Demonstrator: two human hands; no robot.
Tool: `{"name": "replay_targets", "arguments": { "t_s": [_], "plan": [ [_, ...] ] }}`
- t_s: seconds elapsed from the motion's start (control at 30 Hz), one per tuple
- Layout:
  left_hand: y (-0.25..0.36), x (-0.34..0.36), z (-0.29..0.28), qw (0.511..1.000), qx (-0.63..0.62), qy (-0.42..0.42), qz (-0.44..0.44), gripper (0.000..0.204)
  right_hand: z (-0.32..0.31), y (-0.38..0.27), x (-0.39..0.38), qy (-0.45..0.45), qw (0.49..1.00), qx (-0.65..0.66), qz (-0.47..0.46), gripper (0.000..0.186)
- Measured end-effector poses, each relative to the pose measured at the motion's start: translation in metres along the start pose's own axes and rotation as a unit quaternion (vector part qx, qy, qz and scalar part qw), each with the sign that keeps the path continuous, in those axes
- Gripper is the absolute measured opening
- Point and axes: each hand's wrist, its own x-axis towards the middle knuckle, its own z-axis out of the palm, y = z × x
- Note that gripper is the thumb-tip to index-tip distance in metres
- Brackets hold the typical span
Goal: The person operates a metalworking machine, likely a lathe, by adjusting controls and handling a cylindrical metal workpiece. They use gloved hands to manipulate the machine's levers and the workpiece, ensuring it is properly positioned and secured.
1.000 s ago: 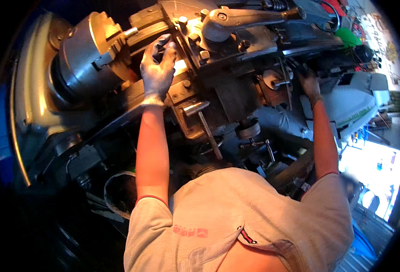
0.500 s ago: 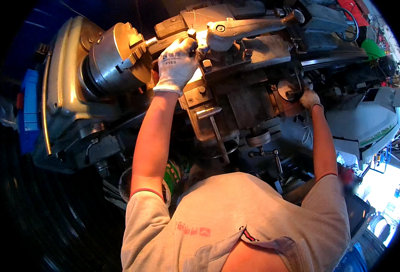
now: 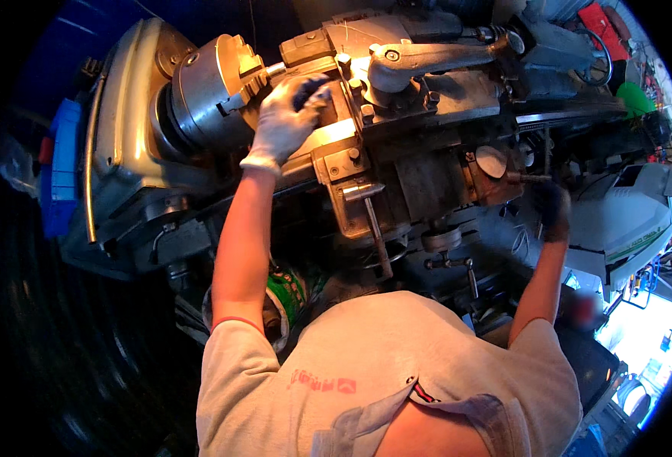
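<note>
My left hand (image 3: 282, 122), in a pale glove with dark fingertips, is above the lathe's carriage, between the chuck (image 3: 212, 91) and the tool post (image 3: 387, 85). Its fingers are curled; a small greyish shape shows at the fingertips, too small to name. A thin metal rod (image 3: 276, 68) sticks out of the chuck jaws. On top of the tool post lies a long clamping handle (image 3: 446, 57). My right hand (image 3: 553, 209), dark in shadow and blurred, is just beside a lever (image 3: 528, 178) at the apron's right end. Whether it touches the lever I cannot tell.
A ball-ended lever (image 3: 374, 228) and a small crank (image 3: 458, 265) stick out toward me. Left of the headstock (image 3: 126, 114) stands a blue crate (image 3: 62, 167). A white cabinet-like box (image 3: 625, 213) stands at right. A green sack (image 3: 288, 293) sits below my left forearm.
My left hand has drawn back from the tool post toward the chuck side. My right hand has moved down and outward from the apron lever. The view has shifted slightly.
</note>
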Motion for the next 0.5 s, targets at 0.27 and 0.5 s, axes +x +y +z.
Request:
{"name": "replay_targets", "arguments": {
  "t_s": [0.27,0.5],
  "plan": [
    [0.060,-0.003,-0.062,0.967,-0.157,0.177,-0.095,0.045,0.124,-0.290,-0.017,-0.087,0.955,-0.212,-0.187,0.044],
    [0.100,0.043,-0.089,0.954,0.130,0.034,0.270,0.032,0.251,-0.369,0.042,-0.365,0.741,-0.325,-0.460,0.023]
  ]
}}
